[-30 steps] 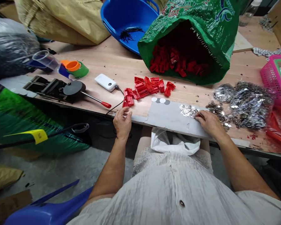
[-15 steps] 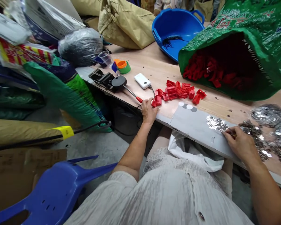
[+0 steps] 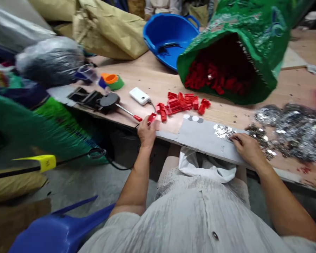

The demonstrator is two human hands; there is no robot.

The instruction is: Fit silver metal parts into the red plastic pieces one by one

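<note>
My left hand [image 3: 146, 134] is closed on a small red plastic part [image 3: 152, 118] at the table's front edge, just left of a pile of similar red parts [image 3: 177, 104]. My right hand [image 3: 249, 147] has its fingers pinched together at the right side of a scatter of small shiny metal pieces [image 3: 223, 131]. Whether a piece is between those fingertips is hidden. The metal pieces lie on a grey board [image 3: 202, 135]. On the board's back edge sit several white and grey discs [image 3: 193, 118].
A green sack [image 3: 263, 52] of red parts lies open behind. Left of it is a blue basin [image 3: 171, 35]. A press-like tool with a red-tipped lever [image 3: 126, 111] and a white device [image 3: 140, 96] stand left. Bagged metal pieces [image 3: 301, 130] lie right. A blue chair [image 3: 55, 228] is beside me.
My left hand has lifted a red part away from the pile. My right hand stays at the metal pieces. The whole view has shifted to the right.
</note>
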